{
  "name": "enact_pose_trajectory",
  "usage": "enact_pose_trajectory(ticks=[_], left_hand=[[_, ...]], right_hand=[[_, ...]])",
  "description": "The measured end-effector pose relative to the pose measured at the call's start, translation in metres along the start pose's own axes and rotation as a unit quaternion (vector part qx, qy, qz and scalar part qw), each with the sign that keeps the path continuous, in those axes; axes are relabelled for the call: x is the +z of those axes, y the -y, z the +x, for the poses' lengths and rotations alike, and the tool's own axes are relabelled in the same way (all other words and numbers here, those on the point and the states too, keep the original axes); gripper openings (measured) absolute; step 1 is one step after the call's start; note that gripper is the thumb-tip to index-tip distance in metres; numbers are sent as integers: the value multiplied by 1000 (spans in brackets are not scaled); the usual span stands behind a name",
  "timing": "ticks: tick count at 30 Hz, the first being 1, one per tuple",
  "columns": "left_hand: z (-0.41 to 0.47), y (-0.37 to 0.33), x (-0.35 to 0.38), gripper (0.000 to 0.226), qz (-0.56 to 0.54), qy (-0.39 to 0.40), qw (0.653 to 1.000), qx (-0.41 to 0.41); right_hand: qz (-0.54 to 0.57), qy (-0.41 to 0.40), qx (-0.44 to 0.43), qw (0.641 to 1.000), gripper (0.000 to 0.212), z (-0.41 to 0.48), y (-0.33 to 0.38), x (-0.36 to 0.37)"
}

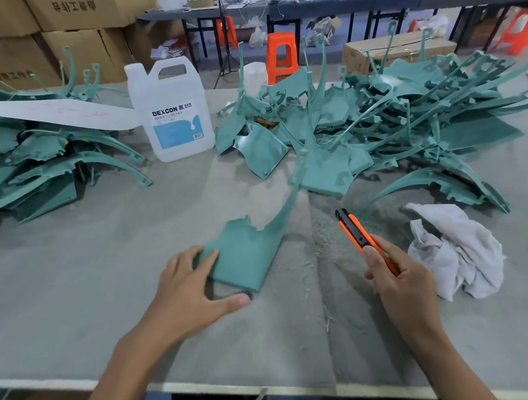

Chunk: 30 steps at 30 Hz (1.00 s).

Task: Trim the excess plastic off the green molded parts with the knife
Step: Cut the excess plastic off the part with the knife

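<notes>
Grey cloth is spread over the workbench (105,273), on which a white jug (175,112) is stood. In front of the jug, nearer the person, one green part (244,254) is laid flat and pressed down by the left hand (187,286), its fingers straight and spread over a corner. Further right of the jug, an orange knife (359,233) is gripped in the curled right hand (399,277), apart from the part. A heap of green parts (35,159) is piled left of the jug, another heap (406,111) right of it.

A factory workshop: stacked cardboard cartons (57,33), long worktables (336,4), heaps of green molded parts (406,111).
</notes>
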<state>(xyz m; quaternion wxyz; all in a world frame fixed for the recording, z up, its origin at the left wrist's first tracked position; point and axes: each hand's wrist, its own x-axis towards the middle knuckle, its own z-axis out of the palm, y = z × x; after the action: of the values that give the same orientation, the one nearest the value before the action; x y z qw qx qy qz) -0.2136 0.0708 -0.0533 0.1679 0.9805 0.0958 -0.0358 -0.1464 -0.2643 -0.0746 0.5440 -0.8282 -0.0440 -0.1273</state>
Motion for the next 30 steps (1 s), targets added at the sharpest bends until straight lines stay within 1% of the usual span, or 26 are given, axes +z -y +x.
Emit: enact_pose_trajectory(ticks=[2,3,6,8,9,12,13,14,19,23,27,30], left_hand=[[11,-18,9,142,11,3,1000,28],[16,-26,13,143,8,-2,999,35],[24,-40,19,130,-2,-40,998,45],[27,-41,19,113,10,-75,995,57],[27,-39,17,100,5,-95,994,61],[33,-32,9,48,-59,-148,985,63],[36,-32,7,37,-80,-159,982,65],[39,-34,6,33,-98,-165,979,70],[55,-58,14,38,-132,-175,964,154],[67,-69,22,43,-138,-152,969,135],[70,-67,24,49,-134,-137,976,102],[68,-66,23,51,-147,-144,974,95]], right_hand=[[3,-13,14,1000,24,1,0,-1],[5,-14,19,1000,23,2,0,-1],[11,-10,23,1000,23,1,1,-1],[12,-6,22,1000,23,0,2,-2],[12,-7,21,1000,23,0,2,-2],[16,-12,26,999,20,0,3,-2],[18,-14,28,999,20,0,3,-2],[19,-16,29,999,20,0,3,-2],[26,-19,15,999,27,0,6,-4],[22,11,-2,1000,25,-1,12,-2],[0,92,-22,995,29,-8,16,4],[-3,138,-45,989,31,-13,22,13]])
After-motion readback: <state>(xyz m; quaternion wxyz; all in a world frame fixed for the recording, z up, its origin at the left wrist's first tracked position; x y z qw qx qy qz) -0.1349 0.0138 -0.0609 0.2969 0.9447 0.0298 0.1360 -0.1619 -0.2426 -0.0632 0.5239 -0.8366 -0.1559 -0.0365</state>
